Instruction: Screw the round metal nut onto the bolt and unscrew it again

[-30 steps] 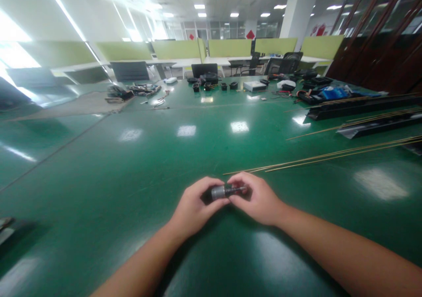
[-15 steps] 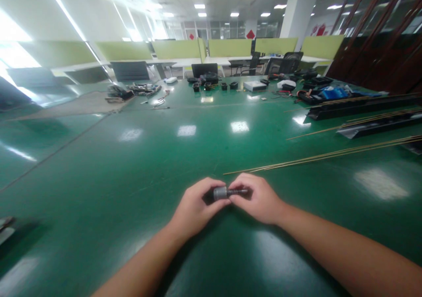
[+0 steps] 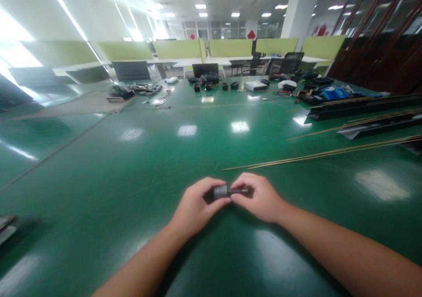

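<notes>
Between my two hands, a small grey cylindrical part with a thin, dark, ribbed shaft [image 3: 220,192] lies roughly level, its shaft pointing right. My left hand [image 3: 197,203] is closed on the grey cylinder, thumb below and fingers above; its left end is in the shadow of the palm. With thumb and forefinger, my right hand [image 3: 260,199] pinches the part where the shaft meets the cylinder. The shaft's tip shows inside the curl of the right hand. Both hands are low over the green tabletop [image 3: 184,160], near its front.
Thin brass-coloured rods [image 3: 290,161] lie just beyond my right hand. Black channel-shaped pieces [image 3: 356,108] rest at the right. Along the far edge are small black parts [image 3: 208,86], a white box [image 3: 255,86] and blue items [image 3: 338,93]. A flat object [image 3: 6,227] lies at left.
The camera view has shifted very slightly. My hands keep the same hold on the cylindrical part, with hardly any visible movement.
</notes>
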`<act>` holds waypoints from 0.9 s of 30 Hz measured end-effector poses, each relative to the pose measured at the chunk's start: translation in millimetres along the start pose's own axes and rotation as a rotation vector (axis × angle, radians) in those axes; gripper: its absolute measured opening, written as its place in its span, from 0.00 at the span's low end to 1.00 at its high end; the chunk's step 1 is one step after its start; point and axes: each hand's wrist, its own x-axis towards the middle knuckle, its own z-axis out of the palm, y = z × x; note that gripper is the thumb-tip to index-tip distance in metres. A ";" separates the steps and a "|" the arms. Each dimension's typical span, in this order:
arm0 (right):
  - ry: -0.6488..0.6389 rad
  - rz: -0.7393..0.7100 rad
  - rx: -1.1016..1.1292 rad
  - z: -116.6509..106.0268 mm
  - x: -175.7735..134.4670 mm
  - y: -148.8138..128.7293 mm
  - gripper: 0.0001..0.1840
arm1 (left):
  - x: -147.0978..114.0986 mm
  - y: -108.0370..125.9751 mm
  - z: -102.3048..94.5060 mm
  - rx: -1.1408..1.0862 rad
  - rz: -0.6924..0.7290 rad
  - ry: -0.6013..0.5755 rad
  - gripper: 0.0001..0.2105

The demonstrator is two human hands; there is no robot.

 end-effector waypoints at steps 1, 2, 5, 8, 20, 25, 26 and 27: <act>0.000 -0.001 0.000 -0.1 0.1 -0.1 0.05 | 0.2 0.0 -0.1 -0.001 0.001 -0.001 0.12; 0.000 0.001 0.002 -0.1 0.2 -0.3 0.05 | 0.3 -0.1 -0.2 -0.002 0.003 -0.003 0.12; 0.002 0.008 0.010 -0.1 0.5 -0.5 0.05 | 0.5 -0.6 -0.3 -0.002 0.009 -0.002 0.12; 0.008 0.011 0.006 0.0 0.7 -0.3 0.05 | 0.2 -1.4 -0.3 0.006 0.010 0.005 0.13; 0.023 0.027 -0.020 0.6 1.1 1.0 0.05 | -0.1 0.0 -2.8 0.000 0.039 0.028 0.12; 0.029 0.039 -0.038 0.1 1.3 1.5 0.04 | 0.0 -0.1 -3.0 -0.002 0.032 0.034 0.12; 0.027 0.042 -0.038 0.0 1.4 1.4 0.04 | 0.2 -0.1 -2.8 -0.003 0.032 0.032 0.12; 0.026 0.045 -0.036 0.0 1.5 1.3 0.04 | 0.3 -0.2 -2.6 -0.004 0.033 0.033 0.12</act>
